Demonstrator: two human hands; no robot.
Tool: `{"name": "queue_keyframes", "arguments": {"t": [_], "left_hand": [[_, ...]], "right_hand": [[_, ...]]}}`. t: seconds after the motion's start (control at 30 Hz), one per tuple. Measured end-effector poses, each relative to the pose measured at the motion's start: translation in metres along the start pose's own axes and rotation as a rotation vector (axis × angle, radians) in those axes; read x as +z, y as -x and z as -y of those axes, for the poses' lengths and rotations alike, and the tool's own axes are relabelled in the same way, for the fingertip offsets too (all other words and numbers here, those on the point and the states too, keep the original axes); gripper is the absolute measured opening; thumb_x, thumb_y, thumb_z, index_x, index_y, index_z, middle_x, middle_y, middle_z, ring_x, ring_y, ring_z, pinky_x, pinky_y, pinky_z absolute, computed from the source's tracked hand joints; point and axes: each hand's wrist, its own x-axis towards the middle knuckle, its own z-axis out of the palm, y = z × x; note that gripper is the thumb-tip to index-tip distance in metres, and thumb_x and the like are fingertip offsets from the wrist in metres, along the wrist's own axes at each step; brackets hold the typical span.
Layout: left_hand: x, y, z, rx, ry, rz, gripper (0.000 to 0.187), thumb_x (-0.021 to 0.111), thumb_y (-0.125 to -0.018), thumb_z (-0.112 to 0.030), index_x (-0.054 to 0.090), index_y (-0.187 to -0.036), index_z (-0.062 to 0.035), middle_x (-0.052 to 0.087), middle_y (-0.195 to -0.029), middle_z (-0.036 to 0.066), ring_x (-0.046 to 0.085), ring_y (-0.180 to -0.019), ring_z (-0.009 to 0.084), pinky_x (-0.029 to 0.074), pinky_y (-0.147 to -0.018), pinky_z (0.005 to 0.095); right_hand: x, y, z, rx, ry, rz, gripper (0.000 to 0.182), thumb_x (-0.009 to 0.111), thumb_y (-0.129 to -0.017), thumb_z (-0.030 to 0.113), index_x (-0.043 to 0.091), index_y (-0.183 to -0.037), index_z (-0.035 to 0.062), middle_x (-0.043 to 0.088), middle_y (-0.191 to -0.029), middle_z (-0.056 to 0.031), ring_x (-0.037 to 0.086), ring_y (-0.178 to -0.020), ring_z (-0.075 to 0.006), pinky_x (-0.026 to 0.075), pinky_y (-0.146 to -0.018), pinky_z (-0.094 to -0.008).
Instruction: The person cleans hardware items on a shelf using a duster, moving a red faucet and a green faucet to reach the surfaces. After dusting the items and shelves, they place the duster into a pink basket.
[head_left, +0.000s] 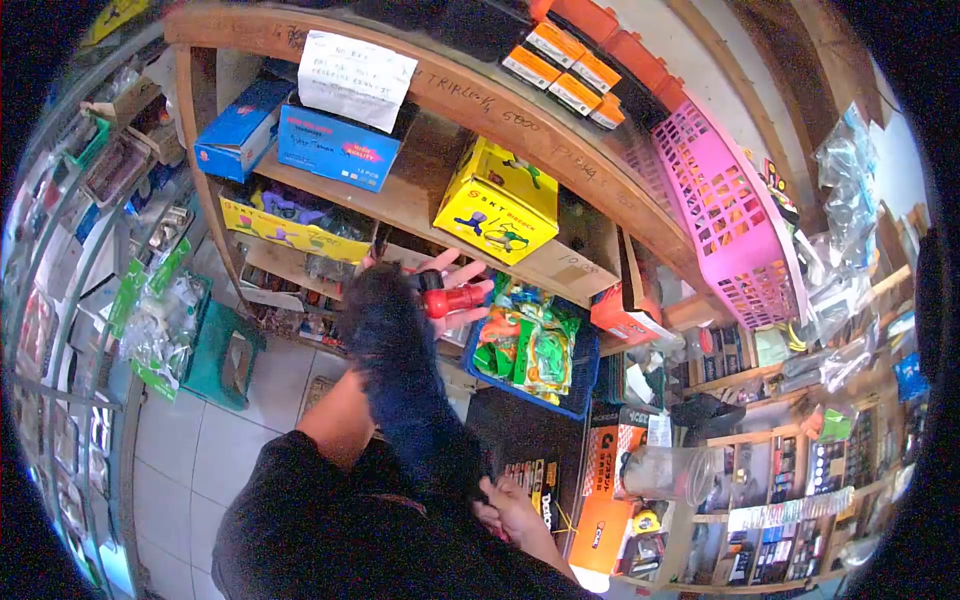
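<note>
The red plastic fitting (458,300) lies across the fingers of the left hand (464,273), its long axis running roughly sideways in the view, across the reach of the arm. Its black part (430,281) is at the end nearer the palm; the red end points off to the right, towards the fingertips. Exactly what sort of fitting it is, I cannot tell.

The left hand is wide open, fingers spread and extended, with the fitting against them rather than enclosed; whether the thumb presses on it is hidden behind a dark, blurred, cloth-like mass (405,370) that also covers part of the forearm.

The right hand (515,512) is much farther from the fitting, low and close to the body. Its fingers are curled in at the dark clothing (340,520); whether they pinch anything there I cannot tell.

Just beyond the left hand, up and to the right, sits the yellow SKT box (495,205) on the wooden shelf (235,33). The blue basket (590,385) of green and orange packets (530,345) is just right of that hand, nearer to it than to the right hand.
</note>
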Motion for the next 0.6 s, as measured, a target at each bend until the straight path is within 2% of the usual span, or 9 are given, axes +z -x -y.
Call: {"name": "queue_keyframes", "arguments": {"t": [0.13,0.17,0.23,0.3,0.37,0.4,0.5,0.57,0.6], "left_hand": [[0.018,0.006,-0.003,0.02,0.066,-0.322,0.094,0.024,-0.071,-0.075,0.03,-0.127,-0.0003,0.037,-0.126,0.021,0.039,-0.116,0.0295,0.032,-0.097,0.0411],[-0.009,0.011,-0.004,-0.011,0.285,-0.07,0.092,0.025,-0.072,-0.073,0.031,-0.126,0.0015,0.036,-0.127,0.021,0.039,-0.116,0.0292,0.031,-0.097,0.0404],[-0.003,0.002,0.002,-0.018,-0.091,-0.128,0.092,0.026,-0.073,-0.073,0.031,-0.125,0.0032,0.036,-0.127,0.02,0.041,-0.114,0.0289,0.031,-0.097,0.0404],[0.005,0.0,0.0,-0.024,-0.092,-0.183,0.092,0.027,-0.072,-0.073,0.03,-0.126,0.0012,0.033,-0.129,0.021,0.038,-0.116,0.0332,0.03,-0.097,0.0454],[0.01,0.005,-0.007,0.045,0.486,-0.318,0.086,0.026,-0.073,-0.072,0.032,-0.127,-0.0064,0.033,-0.129,0.022,0.038,-0.114,0.0382,0.03,-0.094,0.0512],[0.011,0.006,-0.004,-0.004,0.025,-0.261,0.087,0.027,-0.072,-0.073,0.033,-0.127,-0.0058,0.032,-0.129,0.021,0.038,-0.114,0.038,0.031,-0.093,0.05],[0.017,0.001,0.002,-0.023,-0.058,-0.072,0.09,0.026,-0.071,-0.074,0.036,-0.123,-0.002,0.04,-0.124,0.019,0.043,-0.111,0.0302,0.037,-0.091,0.0393],[0.005,0.0,0.008,-0.046,-0.285,-0.312,0.091,0.025,-0.07,-0.076,0.037,-0.122,-0.0016,0.043,-0.121,0.019,0.044,-0.109,0.0301,0.038,-0.089,0.0392],[0.01,0.001,0.004,-0.032,-0.052,-0.405,0.089,0.026,-0.071,-0.075,0.037,-0.123,-0.0029,0.042,-0.122,0.02,0.044,-0.109,0.0339,0.037,-0.089,0.0439]], "right_hand": [[-0.013,-0.008,-0.005,-0.044,-0.109,0.062,0.029,0.049,-0.085,0.034,0.041,-0.077,0.0076,0.033,-0.046,-0.0003,0.027,-0.035,-0.0092,0.021,-0.033,-0.0223],[-0.014,-0.011,-0.01,-0.018,-0.151,0.104,0.026,0.048,-0.086,0.032,0.041,-0.077,0.0079,0.033,-0.045,-0.0006,0.027,-0.034,-0.0095,0.022,-0.032,-0.0224],[0.004,-0.004,-0.005,-0.012,0.029,-0.017,0.025,0.044,-0.088,0.029,0.041,-0.076,0.0078,0.032,-0.045,-0.0009,0.027,-0.034,-0.01,0.022,-0.032,-0.0228],[0.004,-0.001,0.0,-0.025,-0.011,-0.041,0.025,0.04,-0.089,0.029,0.042,-0.076,0.0074,0.031,-0.045,-0.0007,0.029,-0.035,-0.0102,0.023,-0.032,-0.0234],[-0.002,-0.005,0.003,-0.083,-0.158,0.055,0.025,0.039,-0.089,0.031,0.042,-0.078,0.0081,0.031,-0.045,-0.0007,0.03,-0.035,-0.0105,0.024,-0.032,-0.0239],[0.001,-0.005,0.002,-0.059,-0.146,0.035,0.026,0.04,-0.089,0.032,0.043,-0.078,0.0081,0.031,-0.045,-0.0004,0.029,-0.035,-0.0106,0.025,-0.032,-0.0239],[-0.004,-0.007,-0.012,0.017,-0.114,0.191,0.027,0.042,-0.088,0.032,0.043,-0.076,0.0073,0.03,-0.044,0.0007,0.029,-0.035,-0.0101,0.025,-0.032,-0.0232],[0.007,-0.001,-0.005,0.038,0.004,-0.055,0.033,0.043,-0.088,0.034,0.045,-0.069,0.007,0.033,-0.047,0.0015,0.028,-0.037,-0.0097,0.024,-0.036,-0.0248],[0.006,0.0,-0.004,-0.059,-0.239,-0.015,0.032,0.043,-0.088,0.034,0.045,-0.069,0.0082,0.033,-0.047,0.0019,0.027,-0.037,-0.0093,0.022,-0.036,-0.0242]]}}
